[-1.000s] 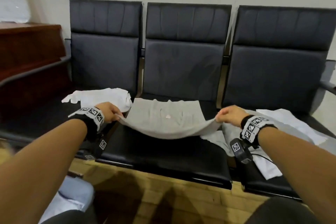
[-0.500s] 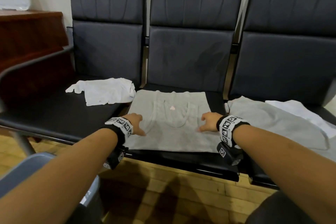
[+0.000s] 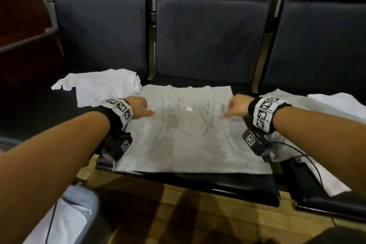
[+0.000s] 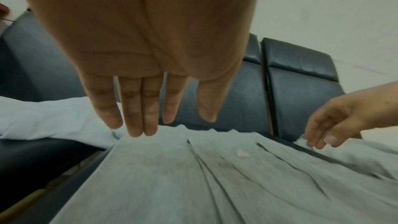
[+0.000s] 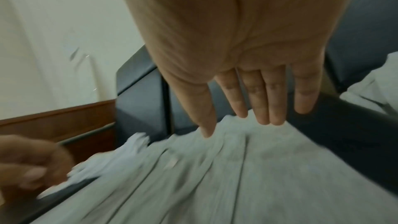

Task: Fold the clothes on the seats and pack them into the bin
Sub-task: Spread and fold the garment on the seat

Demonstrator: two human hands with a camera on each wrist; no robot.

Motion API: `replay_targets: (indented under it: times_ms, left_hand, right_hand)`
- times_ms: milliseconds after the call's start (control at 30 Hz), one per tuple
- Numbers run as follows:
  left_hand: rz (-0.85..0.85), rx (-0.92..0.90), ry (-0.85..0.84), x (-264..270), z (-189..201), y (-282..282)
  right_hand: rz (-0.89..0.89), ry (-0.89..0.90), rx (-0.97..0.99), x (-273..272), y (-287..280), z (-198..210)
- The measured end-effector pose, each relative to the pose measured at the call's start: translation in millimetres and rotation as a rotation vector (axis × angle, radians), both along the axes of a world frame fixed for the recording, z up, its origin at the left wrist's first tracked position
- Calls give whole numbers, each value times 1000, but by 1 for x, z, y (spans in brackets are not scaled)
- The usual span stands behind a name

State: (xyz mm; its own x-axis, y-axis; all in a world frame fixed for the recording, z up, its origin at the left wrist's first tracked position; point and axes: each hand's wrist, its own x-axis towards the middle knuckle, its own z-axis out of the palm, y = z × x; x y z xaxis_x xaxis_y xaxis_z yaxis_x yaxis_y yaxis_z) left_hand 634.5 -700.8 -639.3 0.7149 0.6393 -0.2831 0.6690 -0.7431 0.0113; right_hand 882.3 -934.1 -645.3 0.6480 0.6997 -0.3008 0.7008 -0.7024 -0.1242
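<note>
Both grips wide and holding nothing, left hand (image 3: 138, 108) and right hand (image 3: 237, 106) hover over the flat grey top (image 3: 190, 136); smooth outward from centre frame before folding.

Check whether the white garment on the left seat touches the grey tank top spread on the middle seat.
Touching. The head view shows the white garment's right edge lapping the grey tank top's back left corner, with no seat showing between them.

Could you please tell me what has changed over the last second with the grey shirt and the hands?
Both hands let go of the grey tank top, now spread flat on the middle seat; left hand and right hand hover open above it. The white shirt stayed put.
</note>
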Motion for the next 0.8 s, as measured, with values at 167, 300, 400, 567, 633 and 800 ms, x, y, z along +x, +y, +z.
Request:
replay_targets:
  times_ms: [167, 300, 400, 567, 633, 800]
  left_hand:
    - [59, 52, -70, 51, 7, 41]
    - [101, 60, -105, 91, -6, 76]
    - [85, 67, -119, 116, -20, 99]
    - [43, 32, -33, 144, -49, 129]
    - [21, 85, -6, 150, -54, 136]
    - [28, 57, -12, 155, -51, 144]
  right_hand:
    - [-207, 28, 163, 66, 47, -1]
    - [-266, 49, 206, 108, 83, -21]
    - [-260, 3, 186, 131, 101, -38]
    - [-199, -48, 84, 157, 120, -47]
    - [-198, -33, 71, 164, 120, -48]
    - [-268, 15, 144, 169, 109, -46]
